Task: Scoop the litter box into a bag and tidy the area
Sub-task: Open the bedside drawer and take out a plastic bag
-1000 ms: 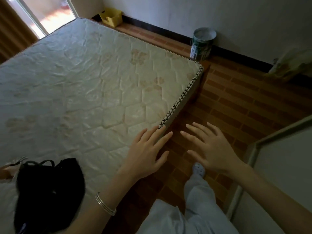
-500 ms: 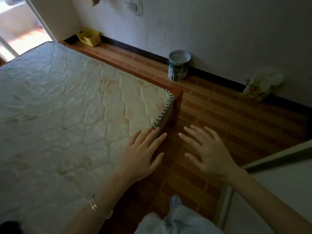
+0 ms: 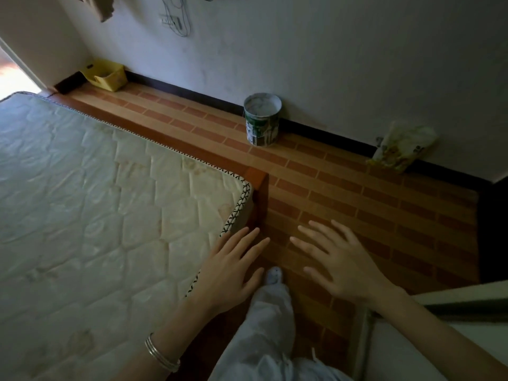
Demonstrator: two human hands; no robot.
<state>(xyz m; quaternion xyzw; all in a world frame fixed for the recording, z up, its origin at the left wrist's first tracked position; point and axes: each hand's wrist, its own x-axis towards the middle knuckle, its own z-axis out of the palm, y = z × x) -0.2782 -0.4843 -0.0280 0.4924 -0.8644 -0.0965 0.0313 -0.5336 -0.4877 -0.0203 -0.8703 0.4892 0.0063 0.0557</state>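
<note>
So both hands were empty, fingers spread: left hand [image 3: 231, 273] over the mattress [image 3: 96, 215] edge, right hand [image 3: 343, 265] over the brick floor [image 3: 384, 204]. Farther off, yellow tub [image 3: 105, 75] sat in the corner, tin [image 3: 262, 119] and bag [image 3: 404, 145] against the wall [image 3: 330, 50].

Thin silver bangles [image 3: 161, 353] stacked on left wrist. Bare left hand [image 3: 228, 273], right hand [image 3: 345, 266], arms bare too. Loose pale grey trousers [image 3: 264, 339], creased. Pale shoe [image 3: 273, 275], small holes on top.
</note>
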